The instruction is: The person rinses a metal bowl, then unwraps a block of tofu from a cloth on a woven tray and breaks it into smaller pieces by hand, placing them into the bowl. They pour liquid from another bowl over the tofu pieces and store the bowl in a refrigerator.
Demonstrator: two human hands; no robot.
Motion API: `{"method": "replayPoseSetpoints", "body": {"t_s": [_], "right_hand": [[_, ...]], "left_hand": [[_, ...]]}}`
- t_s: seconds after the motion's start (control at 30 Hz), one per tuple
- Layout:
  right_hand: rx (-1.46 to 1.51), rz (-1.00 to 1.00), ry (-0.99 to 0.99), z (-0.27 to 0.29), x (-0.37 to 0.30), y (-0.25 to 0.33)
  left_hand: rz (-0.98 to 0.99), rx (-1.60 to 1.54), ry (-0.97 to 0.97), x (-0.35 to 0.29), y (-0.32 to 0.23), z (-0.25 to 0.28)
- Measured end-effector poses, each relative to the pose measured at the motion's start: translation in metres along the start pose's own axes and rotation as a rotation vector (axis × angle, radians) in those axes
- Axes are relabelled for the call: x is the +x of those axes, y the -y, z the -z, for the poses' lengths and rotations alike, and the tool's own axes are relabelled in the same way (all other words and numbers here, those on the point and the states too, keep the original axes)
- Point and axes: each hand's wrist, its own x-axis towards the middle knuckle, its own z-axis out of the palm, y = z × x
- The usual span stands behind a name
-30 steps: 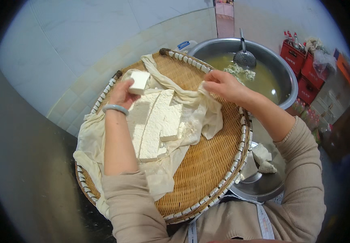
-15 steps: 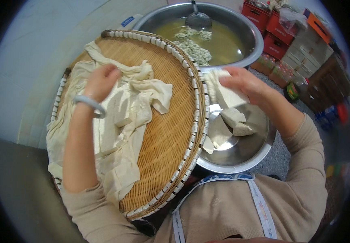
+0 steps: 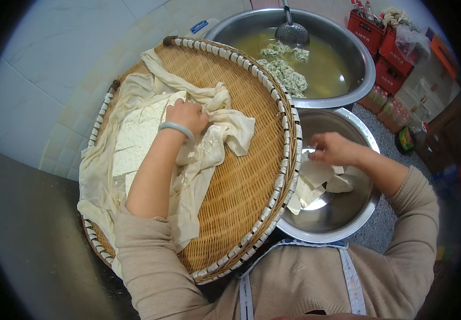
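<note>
1. Tofu (image 3: 141, 130): cut slab on cloth (image 3: 188, 213), toward left edge of tray (image 3: 252, 197). Long axis, partly hidden by forearm, appears to run from far edge toward near edge.
2. Left hand (image 3: 187, 116): nearer hand, fingers bent at slab's far right corner; slab extends left and nearward from it. Grip cannot be told.
3. Right hand (image 3: 333, 149): fingers curled above pieces (image 3: 306, 193) inside bowl (image 3: 368, 205); whether gripping cannot be told.

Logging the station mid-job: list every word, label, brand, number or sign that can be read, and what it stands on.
Red crates: pale printed lettering; wording not copied here.
Dark bottle with green label: marks too small to read.
Apron straps: small marks, too small to read.
White blocks, cloth: no lettering visible.
</note>
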Motion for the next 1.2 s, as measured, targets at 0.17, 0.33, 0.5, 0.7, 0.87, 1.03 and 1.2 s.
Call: {"method": "replayPoseSetpoints", "body": {"t_s": [0.17, 0.33, 0.5, 0.7, 0.87, 1.03, 1.2], "right_hand": [[0.179, 0.013, -0.073, 0.034, 0.007, 0.009], [0.161, 0.040, -0.125, 0.035, 0.000, 0.002], [0.203, 0.022, -0.137, 0.043, -0.005, 0.004], [0.285, -0.001, -0.265, 0.066, -0.007, 0.030], [0.166, 0.301, -0.295, 0.095, 0.005, 0.068], [0.162, 0.465, -0.256, 0.086, 0.037, 0.140], [-0.015, 0.446, -0.189, 0.064, 0.076, 0.189]], "left_hand": [[-0.044, -0.136, 0.002, -0.001, 0.006, 0.001], [-0.106, -0.161, 0.073, 0.004, 0.014, 0.002], [-0.056, -0.215, 0.197, 0.006, 0.020, 0.017], [-0.056, -0.251, 0.359, -0.003, 0.034, 0.037], [-0.027, -0.312, 0.424, -0.001, 0.047, 0.039], [-0.187, -0.342, 0.333, -0.016, 0.053, 0.035], [0.038, -0.660, 0.289, -0.028, 0.057, 0.050]]}}
